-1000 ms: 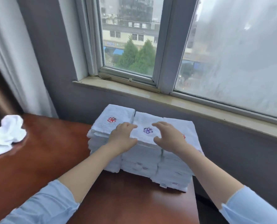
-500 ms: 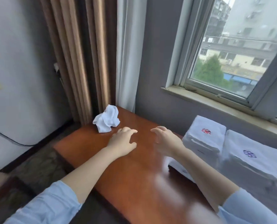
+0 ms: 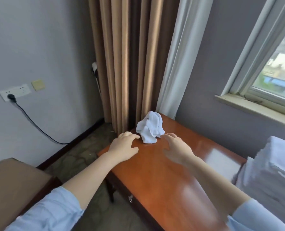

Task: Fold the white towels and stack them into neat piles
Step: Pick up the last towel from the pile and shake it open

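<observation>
While reaching over the tabletop (image 3: pixel 146 180), holds nothing in the left hand (image 3: pixel 124 146) or the right hand (image 3: pixel 177 151), fingers loose and a bit bent. Shows one crumpled white towel (image 3: pixel 150 129) at the far left corner, just between both sets of fingertips. Shows a tall pile of folded towels (image 3: pixel 271 177) at the right edge.

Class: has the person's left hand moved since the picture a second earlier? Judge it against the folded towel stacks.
Yes. The left hand has left the folded towel stacks and crossed the table leftward, arriving right beside the crumpled towel.
</observation>
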Tool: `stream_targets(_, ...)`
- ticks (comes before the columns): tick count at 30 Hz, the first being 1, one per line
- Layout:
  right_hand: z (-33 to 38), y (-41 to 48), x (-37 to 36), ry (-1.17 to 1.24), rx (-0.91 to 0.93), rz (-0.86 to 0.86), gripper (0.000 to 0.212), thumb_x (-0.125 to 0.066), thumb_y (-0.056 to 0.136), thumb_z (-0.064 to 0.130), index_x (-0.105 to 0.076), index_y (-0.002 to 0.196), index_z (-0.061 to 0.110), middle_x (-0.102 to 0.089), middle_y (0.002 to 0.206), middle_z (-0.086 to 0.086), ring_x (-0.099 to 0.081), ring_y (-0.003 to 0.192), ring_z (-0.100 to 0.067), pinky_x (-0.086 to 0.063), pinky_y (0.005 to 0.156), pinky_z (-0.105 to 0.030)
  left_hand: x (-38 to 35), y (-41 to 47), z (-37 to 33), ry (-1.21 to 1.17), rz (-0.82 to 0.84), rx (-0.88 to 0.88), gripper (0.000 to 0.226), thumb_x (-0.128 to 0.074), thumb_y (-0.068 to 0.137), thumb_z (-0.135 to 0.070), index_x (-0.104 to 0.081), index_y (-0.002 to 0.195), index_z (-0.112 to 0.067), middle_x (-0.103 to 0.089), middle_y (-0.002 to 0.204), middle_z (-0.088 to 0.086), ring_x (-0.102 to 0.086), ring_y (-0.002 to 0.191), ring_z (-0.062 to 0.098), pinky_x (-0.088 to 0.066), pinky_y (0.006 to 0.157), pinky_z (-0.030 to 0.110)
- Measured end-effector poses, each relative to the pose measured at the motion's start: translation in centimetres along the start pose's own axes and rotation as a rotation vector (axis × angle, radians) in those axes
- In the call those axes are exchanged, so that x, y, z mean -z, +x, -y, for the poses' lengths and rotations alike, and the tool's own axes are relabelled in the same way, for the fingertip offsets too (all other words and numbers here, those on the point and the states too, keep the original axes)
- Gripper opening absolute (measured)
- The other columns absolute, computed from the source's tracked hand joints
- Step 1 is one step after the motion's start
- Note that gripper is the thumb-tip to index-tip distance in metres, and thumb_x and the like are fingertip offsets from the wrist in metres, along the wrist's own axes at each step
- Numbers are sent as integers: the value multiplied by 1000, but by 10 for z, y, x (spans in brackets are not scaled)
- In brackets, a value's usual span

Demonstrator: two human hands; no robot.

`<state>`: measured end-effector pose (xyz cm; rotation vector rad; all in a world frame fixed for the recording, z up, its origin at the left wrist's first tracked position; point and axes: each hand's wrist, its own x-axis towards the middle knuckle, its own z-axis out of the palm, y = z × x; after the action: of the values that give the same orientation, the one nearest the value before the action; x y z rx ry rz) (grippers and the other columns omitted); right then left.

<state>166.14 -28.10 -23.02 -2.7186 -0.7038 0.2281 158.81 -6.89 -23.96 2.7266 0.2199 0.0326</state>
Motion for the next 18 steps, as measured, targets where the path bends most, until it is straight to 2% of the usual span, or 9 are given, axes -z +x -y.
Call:
stream_targets(8,-5,104,-22,11,-33,30,60,-55,88,23,-40,146,30,-38,151,8,-45,131,-18,-49,84,-33,-14,88,33,-25,30,-34,47,-56,96,-32,-46,142,-30,-44,144,-6,-44,131,17,-44,102,35)
stream_targets(18,-27,249,-45,10,-104,158,66,-58,90,24,-31,150,31,-40,150,4,-57,116,-20,-47,60,-22,-34,237,58,-26,187,-22,52,-55,95,-31,-41,146,-30,-38,149,-6,-41,133,17,-45,103,37)
